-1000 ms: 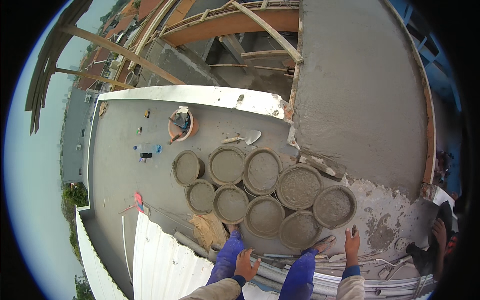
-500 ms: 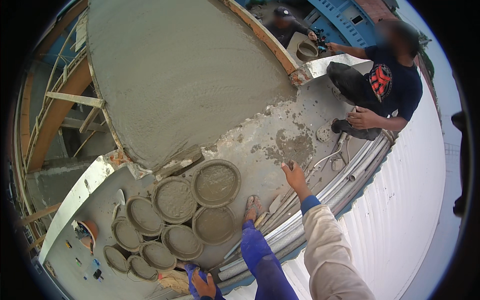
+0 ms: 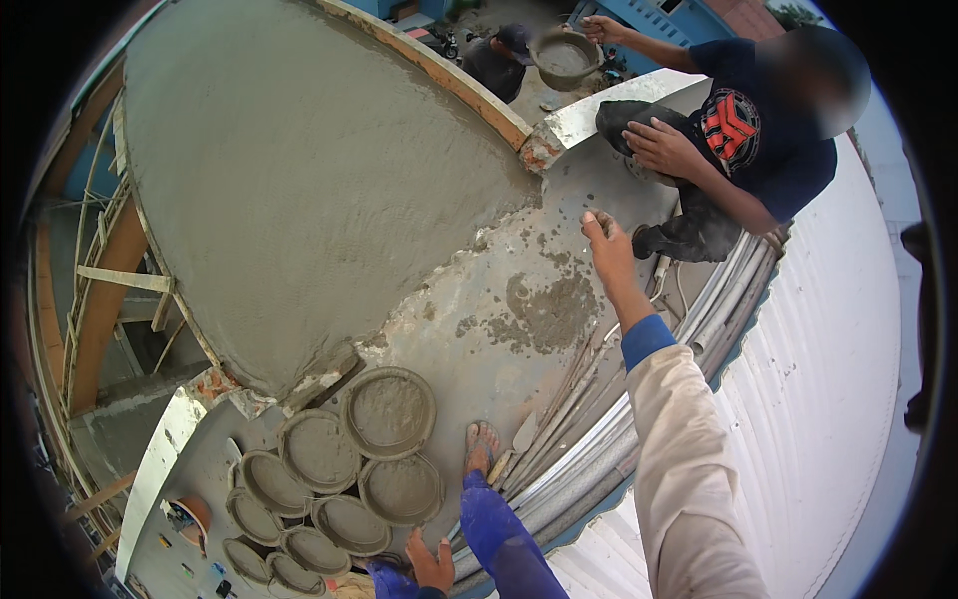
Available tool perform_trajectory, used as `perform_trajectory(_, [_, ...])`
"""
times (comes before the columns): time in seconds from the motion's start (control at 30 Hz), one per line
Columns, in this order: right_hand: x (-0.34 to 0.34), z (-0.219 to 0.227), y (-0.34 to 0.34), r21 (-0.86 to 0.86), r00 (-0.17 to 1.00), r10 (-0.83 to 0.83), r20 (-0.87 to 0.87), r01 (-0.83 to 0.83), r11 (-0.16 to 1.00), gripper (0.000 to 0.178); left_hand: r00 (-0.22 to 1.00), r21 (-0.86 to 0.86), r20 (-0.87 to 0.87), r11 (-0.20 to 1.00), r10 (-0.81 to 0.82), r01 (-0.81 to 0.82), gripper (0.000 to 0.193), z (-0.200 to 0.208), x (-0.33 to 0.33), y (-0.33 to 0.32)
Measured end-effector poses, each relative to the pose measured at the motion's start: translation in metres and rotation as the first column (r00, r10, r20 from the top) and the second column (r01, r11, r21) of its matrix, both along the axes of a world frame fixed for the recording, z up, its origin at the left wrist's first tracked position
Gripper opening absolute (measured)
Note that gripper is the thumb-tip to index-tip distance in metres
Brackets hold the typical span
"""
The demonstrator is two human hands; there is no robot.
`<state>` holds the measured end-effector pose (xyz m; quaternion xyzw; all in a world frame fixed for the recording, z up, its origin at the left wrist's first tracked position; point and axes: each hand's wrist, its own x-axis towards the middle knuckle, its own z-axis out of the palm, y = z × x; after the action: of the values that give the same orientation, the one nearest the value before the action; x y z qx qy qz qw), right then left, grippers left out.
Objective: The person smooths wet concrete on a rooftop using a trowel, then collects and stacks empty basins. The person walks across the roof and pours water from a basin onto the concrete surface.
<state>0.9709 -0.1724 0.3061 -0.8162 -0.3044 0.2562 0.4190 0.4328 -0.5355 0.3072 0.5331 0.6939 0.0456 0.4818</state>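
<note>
My right arm, in a beige sleeve with a blue cuff, stretches far forward. My right hand point(image 3: 611, 258) is in the air over the grey ledge, loosely open with nothing seen in it. My left hand point(image 3: 429, 562) hangs low by my knee, fingers apart and empty, close to a group of round rubber buckets point(image 3: 399, 489) filled with wet cement. At the far right a crouching person point(image 3: 738, 130) in a dark shirt holds up a similar bucket point(image 3: 566, 58) by its rim. It is well beyond my right hand.
A wet cement slab point(image 3: 319, 180) fills the left, edged by wooden formwork point(image 3: 439, 62). Pipes and rods point(image 3: 599, 439) lie along the ledge beside a white corrugated roof point(image 3: 798, 399). Splattered cement point(image 3: 554, 309) marks the ledge. Another person point(image 3: 496, 65) stands below.
The crouching person has lifted the far bucket up and leftward. My right hand has reached farther forward, and my left hand's fingers have spread. The view has shifted.
</note>
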Motion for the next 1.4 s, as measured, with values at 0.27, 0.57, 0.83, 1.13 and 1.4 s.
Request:
perform_trajectory(0.27, [0.046,0.081,0.151,0.360,0.972,0.129,-0.196,-0.051,0.932,0.065,0.991,-0.021,-0.129,0.999,-0.035,0.032,0.065,-0.001,-0.014,0.005])
perform_trajectory(0.57, [0.003,0.143,0.222,0.537,0.657,0.210,-0.724,0.345,0.770,0.053,0.952,0.026,-0.268,0.989,0.150,-0.148,0.058,0.008,-0.048,-0.035])
perform_trajectory(0.83, [-0.121,0.062,0.036,0.072,0.714,0.074,-0.696,-0.033,0.997,0.044,0.960,-0.010,-0.246,0.990,0.133,-0.140,0.057,0.031,-0.090,-0.066])
perform_trajectory(1.13, [-0.171,-0.070,-0.025,-0.213,0.838,0.201,-0.507,-0.348,0.913,0.050,0.876,-0.014,-0.436,0.972,0.204,-0.233,0.055,0.045,-0.159,-0.102])
perform_trajectory(1.4, [-0.226,-0.128,-0.044,-0.579,0.892,0.302,-0.337,-0.449,0.681,0.070,0.891,0.043,-0.298,0.938,0.341,-0.345,0.054,0.030,-0.131,-0.119])
